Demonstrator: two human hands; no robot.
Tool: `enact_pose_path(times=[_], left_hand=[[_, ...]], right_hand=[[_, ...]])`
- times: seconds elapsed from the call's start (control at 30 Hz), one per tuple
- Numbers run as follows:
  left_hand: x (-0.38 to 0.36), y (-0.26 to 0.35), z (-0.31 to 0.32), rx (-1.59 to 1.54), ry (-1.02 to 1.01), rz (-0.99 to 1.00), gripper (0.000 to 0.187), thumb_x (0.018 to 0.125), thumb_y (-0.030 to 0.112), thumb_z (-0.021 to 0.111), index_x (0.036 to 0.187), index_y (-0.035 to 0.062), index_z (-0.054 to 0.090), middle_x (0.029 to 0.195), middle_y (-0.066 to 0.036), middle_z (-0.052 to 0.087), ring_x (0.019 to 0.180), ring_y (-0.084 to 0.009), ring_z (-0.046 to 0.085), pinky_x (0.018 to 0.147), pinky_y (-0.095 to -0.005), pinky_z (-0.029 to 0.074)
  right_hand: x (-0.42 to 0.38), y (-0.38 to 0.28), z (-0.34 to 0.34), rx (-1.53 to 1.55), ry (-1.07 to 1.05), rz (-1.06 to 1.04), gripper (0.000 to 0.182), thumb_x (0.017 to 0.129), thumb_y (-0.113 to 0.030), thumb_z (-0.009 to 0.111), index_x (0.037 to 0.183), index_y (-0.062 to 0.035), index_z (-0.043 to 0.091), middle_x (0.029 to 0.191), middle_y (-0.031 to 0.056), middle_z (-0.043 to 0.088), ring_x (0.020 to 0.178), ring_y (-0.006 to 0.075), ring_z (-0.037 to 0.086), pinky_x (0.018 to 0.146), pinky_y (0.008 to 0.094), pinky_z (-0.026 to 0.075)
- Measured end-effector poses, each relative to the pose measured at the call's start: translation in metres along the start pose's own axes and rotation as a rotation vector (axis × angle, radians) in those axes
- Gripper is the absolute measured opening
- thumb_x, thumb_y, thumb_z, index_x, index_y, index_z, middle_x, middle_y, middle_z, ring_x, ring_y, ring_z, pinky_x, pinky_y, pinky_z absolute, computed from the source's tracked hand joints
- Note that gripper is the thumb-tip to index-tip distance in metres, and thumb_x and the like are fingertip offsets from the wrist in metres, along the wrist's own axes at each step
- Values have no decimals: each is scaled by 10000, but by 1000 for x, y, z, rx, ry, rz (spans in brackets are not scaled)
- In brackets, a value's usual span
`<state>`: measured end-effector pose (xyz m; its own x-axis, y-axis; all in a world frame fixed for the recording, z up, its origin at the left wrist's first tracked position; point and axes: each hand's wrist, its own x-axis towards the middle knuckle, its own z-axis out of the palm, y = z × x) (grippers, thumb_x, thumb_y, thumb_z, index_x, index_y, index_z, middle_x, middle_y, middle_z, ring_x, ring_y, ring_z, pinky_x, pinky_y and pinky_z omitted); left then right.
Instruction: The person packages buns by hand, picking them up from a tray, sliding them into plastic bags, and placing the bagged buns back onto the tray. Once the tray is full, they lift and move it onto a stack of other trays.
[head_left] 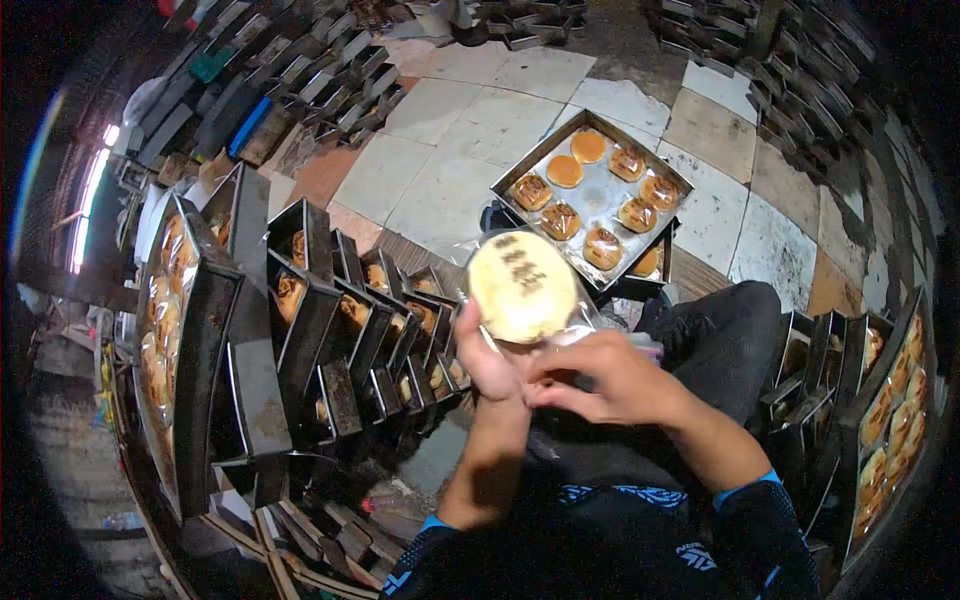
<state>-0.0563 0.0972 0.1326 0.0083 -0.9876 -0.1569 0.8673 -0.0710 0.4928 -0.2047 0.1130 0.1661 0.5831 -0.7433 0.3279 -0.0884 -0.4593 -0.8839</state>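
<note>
The left hand (488,358) is cupping the bun (523,290) (roundish, marked face toward the wearer) by the tray's (603,200) near edge; the right hand (600,375) is curling, its pinch unclear.

Dim light, fisheye-bowed edges, blackened corners, glaring gap (92,200) at left

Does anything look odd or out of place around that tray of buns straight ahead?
Yes: two smooth, orange buns near the tray's far corner stand out, because the other six have dark, patchy tops. I can't tell why they differ. The floor tiles beyond also look stained.
</note>
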Motion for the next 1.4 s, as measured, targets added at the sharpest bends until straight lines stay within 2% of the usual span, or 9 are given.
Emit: enact_pose_path(times=[0.27,0.37,0.5,0.57,0.77,0.9,1.03,1.3,1.4], left_hand=[[20,39,-27,-260,1,-198,657,896,496,435,1354,25,460,1303,-235,541,1121,-441,560,847,-590,522],[13,31,-24,-159,101,-271,658,905,490,417,1380,35,430,1337,-220,519,1147,-442,546,837,-592,528],[-29,-6,-13,-131,84,-377,615,1009,463,326,1418,4,343,1317,-211,517,1175,-339,547,987,-463,471],[-40,-50,-59,428,142,74,561,1041,400,319,1430,-3,326,1272,-189,534,1137,-285,553,1001,-392,431],[-27,15,-55,1299,34,822,207,942,179,600,923,-19,658,931,-175,666,800,-248,654,736,-347,529],[-25,54,-51,1515,-99,1282,99,885,115,651,901,23,683,865,-112,618,749,-249,614,659,-346,508],[-5,36,-108,1676,101,1092,91,887,131,660,947,84,709,823,-84,581,728,-228,583,634,-326,477],[10,13,-130,1411,54,924,173,929,228,636,851,77,669,788,-87,647,720,-217,654,613,-338,506],[43,18,-113,1606,447,967,145,900,149,659,807,40,642,786,-74,647,703,-176,630,620,-296,498]], right_hand=[[-8,-14,-39,830,-752,-91,167,905,-147,670,900,19,654,864,152,678,854,300,663,779,397,520],[-6,21,-10,-379,387,111,248,736,-125,784,942,-30,683,875,101,672,883,274,653,805,354,513],[-1,9,-13,-395,537,-249,134,694,-55,784,809,-52,716,812,56,649,755,240,613,749,359,492],[-4,22,-6,-207,697,-197,119,719,-18,766,831,-29,726,784,69,649,705,205,603,683,317,487],[-2,10,-9,176,577,255,118,788,-25,738,899,15,729,824,110,649,700,156,597,633,271,471],[12,17,-19,-395,579,-276,153,763,-44,764,910,-14,732,846,106,636,716,214,621,642,280,486],[11,122,26,-104,496,91,83,764,-10,743,821,-1,683,825,116,631,732,220,631,668,303,505],[48,128,41,-302,580,-227,109,721,-45,754,809,-38,691,728,88,526,610,204,513,532,325,417],[80,139,40,-292,764,-21,132,805,-51,703,721,-13,610,646,94,552,573,218,510,542,331,415]])
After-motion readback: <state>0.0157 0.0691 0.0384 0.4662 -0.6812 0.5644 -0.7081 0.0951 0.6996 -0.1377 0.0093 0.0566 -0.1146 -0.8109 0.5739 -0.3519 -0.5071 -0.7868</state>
